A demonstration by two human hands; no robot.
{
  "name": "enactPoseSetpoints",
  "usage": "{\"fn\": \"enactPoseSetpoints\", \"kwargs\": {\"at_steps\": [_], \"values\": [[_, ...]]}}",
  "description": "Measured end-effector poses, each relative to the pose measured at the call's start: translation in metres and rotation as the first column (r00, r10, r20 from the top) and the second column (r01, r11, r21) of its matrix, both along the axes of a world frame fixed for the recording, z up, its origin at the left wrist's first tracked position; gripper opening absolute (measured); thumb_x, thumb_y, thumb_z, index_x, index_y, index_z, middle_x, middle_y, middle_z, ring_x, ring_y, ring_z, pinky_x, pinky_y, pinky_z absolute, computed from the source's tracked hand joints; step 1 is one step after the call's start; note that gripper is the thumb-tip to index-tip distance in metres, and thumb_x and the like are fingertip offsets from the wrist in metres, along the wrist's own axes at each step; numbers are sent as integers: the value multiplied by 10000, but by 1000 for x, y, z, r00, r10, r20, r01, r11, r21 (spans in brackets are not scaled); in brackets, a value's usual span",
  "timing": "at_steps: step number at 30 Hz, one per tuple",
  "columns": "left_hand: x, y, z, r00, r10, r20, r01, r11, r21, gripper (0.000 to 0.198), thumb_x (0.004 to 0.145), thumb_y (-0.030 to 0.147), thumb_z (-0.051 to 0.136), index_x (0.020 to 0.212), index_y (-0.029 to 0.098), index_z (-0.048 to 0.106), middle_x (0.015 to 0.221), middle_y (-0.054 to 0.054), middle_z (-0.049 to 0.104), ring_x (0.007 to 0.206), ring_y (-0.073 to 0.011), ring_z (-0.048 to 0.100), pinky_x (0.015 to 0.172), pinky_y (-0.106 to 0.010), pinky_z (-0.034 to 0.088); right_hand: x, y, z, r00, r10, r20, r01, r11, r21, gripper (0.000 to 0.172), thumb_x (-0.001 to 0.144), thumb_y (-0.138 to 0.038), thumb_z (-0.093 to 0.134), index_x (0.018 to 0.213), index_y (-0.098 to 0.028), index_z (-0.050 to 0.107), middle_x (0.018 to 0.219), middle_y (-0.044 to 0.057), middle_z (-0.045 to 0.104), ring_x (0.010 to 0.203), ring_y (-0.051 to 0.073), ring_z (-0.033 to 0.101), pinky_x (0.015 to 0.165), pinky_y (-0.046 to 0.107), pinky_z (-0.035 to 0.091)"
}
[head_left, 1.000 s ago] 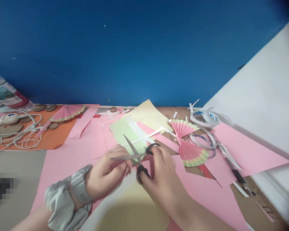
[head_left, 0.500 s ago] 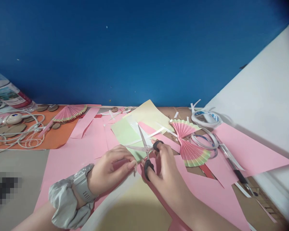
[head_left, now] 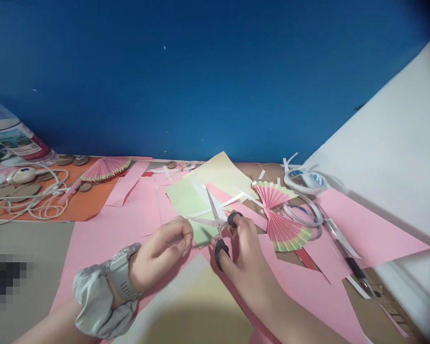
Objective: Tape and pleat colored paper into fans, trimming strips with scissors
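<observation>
My right hand holds a pair of scissors by the black finger loops. Their blades are spread apart, pointing away and to the left. To the left, my left hand is curled closed, and what its fingers hold, if anything, is hidden. Beyond the hands lie a light green sheet and a pale yellow sheet, with thin white strips across them. Another yellowish sheet lies below the hands. A pleated pink paper fan with green edges rests right of the scissors.
Pink paper covers much of the table. At the left are a second pleated fan, tangled white cable and a plastic bottle. Tape rolls and a pen lie right, near the blue wall.
My left hand has drawn slightly left, away from the scissors, and its fingers have curled further in. The scissors stay spread in my right hand, nearly still.
</observation>
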State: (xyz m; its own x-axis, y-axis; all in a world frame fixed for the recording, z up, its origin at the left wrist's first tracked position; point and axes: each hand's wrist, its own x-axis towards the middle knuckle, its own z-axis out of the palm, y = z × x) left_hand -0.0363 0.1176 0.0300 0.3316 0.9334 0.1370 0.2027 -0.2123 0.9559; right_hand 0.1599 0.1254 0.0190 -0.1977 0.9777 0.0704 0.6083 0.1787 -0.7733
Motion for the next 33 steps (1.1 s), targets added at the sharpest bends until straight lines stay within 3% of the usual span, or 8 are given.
{"fn": "enactPoseSetpoints", "kwargs": {"at_steps": [6, 11, 15, 18, 23, 27, 30, 33], "values": [[1, 3, -2, 997, -44, 65, 39, 996, 74, 215, 863, 164, 393, 664, 206, 463, 708, -47, 575, 757, -193, 537, 731, -354, 436, -1, -1, 3, 999, 19, -25, -18, 999, 36, 344, 801, -191, 488, 1122, -230, 370, 1041, 73, 454, 1015, 257, 467, 870, 441, 422], [2, 5, -5, 995, -8, 104, -4, 994, 112, 264, 905, 154, 401, 723, 193, 587, 792, -68, 643, 837, -202, 587, 785, -358, 450, -2, -1, -2, 997, -5, -74, 13, 995, 102, 333, 813, -172, 461, 1137, -216, 400, 1027, 81, 483, 1003, 256, 487, 845, 417, 440], [1, 5, -7, 962, 77, 263, -48, 992, -117, 303, 960, 305, 360, 1001, 188, 636, 1000, -100, 660, 948, -231, 613, 863, -395, 474, -1, 0, -6, 997, 7, -78, -1, 997, 79, 345, 819, -208, 460, 1156, -218, 390, 1041, 78, 483, 1011, 260, 487, 854, 428, 427], [-1, 8, -8, 942, 132, 308, -63, 972, -225, 390, 971, 395, 312, 1069, 170, 616, 989, -109, 671, 933, -231, 630, 876, -419, 485, -2, 0, -3, 995, -4, -97, 10, 998, 59, 359, 813, -213, 467, 1163, -238, 395, 1025, 59, 494, 1005, 249, 494, 863, 419, 417], [-3, 12, -9, 951, 220, 219, -194, 972, -135, 235, 879, 385, 553, 792, 171, 592, 748, -32, 634, 676, -148, 593, 637, -285, 498, -4, -3, -1, 991, -24, -130, 28, 999, 28, 337, 837, -258, 449, 1167, -247, 386, 1048, 65, 489, 1044, 249, 472, 878, 437, 401], [-2, 11, -9, 959, 267, 99, -268, 964, -9, 132, 814, 262, 649, 727, 171, 609, 731, -27, 640, 706, -153, 577, 689, -288, 456, -5, -4, -3, 992, -44, -119, 49, 998, 37, 318, 841, -265, 435, 1155, -251, 389, 1019, 60, 491, 1013, 249, 482, 848, 447, 412], [-1, 9, -9, 958, 287, 32, -288, 956, 55, 118, 806, 244, 651, 716, 181, 607, 731, -21, 632, 728, -158, 566, 710, -285, 437, -5, -3, -2, 992, -35, -117, 43, 997, 65, 324, 834, -244, 431, 1156, -247, 396, 1014, 61, 495, 996, 242, 489, 847, 441, 415], [-1, 8, -9, 950, 314, -10, -312, 947, 70, 232, 883, 302, 540, 688, 182, 571, 688, -9, 581, 660, -142, 542, 647, -270, 430, -3, -3, -1, 995, -8, -100, 14, 998, 61, 314, 834, -229, 438, 1144, -252, 399, 1008, 55, 495, 999, 237, 489, 859, 434, 417]]}}
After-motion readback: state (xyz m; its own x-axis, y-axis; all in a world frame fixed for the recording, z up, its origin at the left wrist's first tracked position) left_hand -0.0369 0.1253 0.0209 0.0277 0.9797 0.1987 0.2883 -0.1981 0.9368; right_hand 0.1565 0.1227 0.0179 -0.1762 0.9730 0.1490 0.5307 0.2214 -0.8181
